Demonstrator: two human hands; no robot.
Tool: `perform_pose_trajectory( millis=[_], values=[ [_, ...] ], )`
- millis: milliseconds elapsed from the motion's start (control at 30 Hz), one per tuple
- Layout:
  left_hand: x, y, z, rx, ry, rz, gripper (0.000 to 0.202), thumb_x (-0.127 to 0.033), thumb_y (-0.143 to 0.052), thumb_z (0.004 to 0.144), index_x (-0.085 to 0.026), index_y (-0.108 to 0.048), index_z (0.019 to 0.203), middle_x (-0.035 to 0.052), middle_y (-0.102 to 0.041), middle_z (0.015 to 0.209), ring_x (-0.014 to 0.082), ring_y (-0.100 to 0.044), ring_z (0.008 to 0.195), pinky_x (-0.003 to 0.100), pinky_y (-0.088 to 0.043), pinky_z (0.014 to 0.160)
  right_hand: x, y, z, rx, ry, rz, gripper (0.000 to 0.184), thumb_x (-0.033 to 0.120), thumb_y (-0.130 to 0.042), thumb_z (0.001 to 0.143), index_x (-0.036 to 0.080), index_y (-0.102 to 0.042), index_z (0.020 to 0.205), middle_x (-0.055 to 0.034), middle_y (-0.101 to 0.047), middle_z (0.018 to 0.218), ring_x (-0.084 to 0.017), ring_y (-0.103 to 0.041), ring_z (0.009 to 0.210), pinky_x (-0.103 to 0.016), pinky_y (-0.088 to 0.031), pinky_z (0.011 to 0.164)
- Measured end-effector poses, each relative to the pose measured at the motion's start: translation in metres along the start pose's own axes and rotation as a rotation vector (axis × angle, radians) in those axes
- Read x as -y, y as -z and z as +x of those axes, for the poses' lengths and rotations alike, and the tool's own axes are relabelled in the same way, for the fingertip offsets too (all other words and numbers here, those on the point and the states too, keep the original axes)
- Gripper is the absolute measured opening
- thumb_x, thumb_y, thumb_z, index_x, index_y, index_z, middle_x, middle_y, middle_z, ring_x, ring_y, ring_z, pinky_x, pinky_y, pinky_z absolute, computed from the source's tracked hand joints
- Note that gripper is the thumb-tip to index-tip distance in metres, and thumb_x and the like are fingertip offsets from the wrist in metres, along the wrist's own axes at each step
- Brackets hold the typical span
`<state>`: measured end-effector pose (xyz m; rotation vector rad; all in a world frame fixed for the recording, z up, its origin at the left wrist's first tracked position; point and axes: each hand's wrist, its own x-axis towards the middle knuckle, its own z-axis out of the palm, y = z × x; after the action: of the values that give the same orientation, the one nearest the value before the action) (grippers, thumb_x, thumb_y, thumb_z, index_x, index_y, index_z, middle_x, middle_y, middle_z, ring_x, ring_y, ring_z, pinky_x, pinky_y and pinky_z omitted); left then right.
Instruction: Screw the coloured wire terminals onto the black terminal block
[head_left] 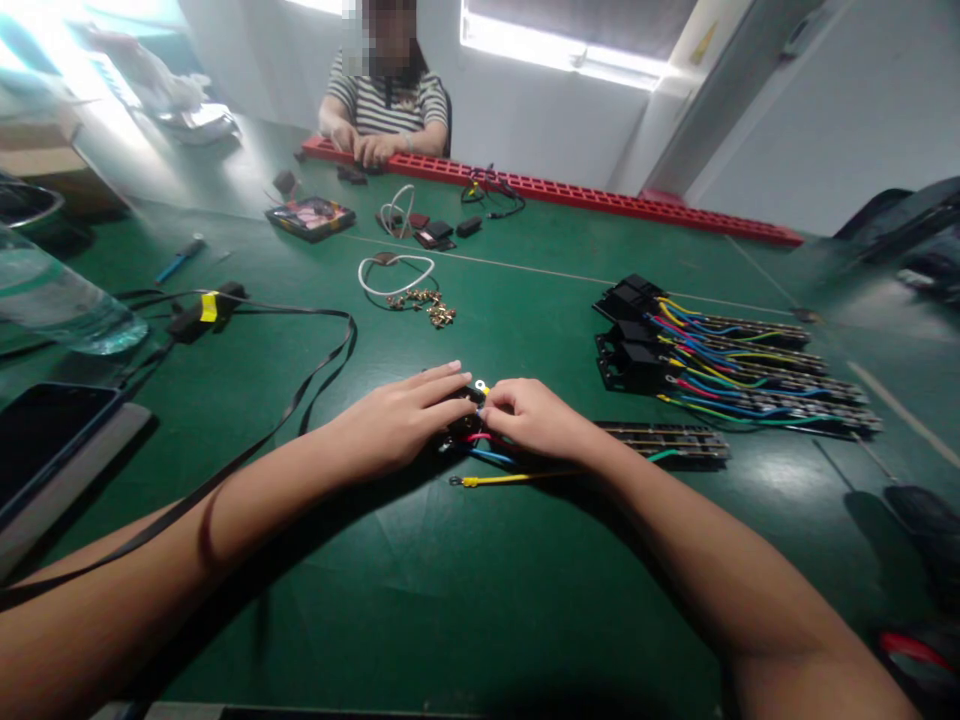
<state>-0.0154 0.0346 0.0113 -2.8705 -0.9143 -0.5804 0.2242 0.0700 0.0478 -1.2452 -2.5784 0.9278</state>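
Observation:
Beneath my left hand (390,415) is a black plastic block (450,425) at the end of a long strip with metal rails (667,440). My left fingers reach over the block and hold it, partly hiding it. My right hand (536,415) is closed in a pinch at the block's right side, on a wire with a ring terminal (481,386) whose ring sticks up between the hands. Red and blue wires (491,455) run below my fingers. A loose yellow wire (502,479) with a ring terminal lies on the near side.
Several similar wired strips (765,375) with black blocks lie at right. Small brass screws (439,312) and a white loop (396,275) lie ahead. A black cable (330,350) crosses my left forearm. A phone (52,440) and bottle (67,300) are at left; a person (390,105) sits opposite.

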Motion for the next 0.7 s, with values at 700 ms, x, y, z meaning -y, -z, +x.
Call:
perform_pose_trajectory(
  millis=[700],
  values=[
    [-0.0086, 0.0036, 0.0041, -0.001, 0.029, -0.03, 0.036, -0.007, -0.053, 0.096, -0.015, -0.063, 0.13, 0.0199, -0.055, 0.148, 0.036, -0.043, 0.149, 0.055, -0.049, 0.117, 0.0019, -0.0044, 0.0001, -0.051, -0.025, 0.011, 0.018, 0.017, -0.054, 0.083, 0.015, -0.063, 0.067, -0.0014, -0.061, 0.07, -0.01, -0.046, 0.063, -0.026, -0.026, 0.061]
  ],
)
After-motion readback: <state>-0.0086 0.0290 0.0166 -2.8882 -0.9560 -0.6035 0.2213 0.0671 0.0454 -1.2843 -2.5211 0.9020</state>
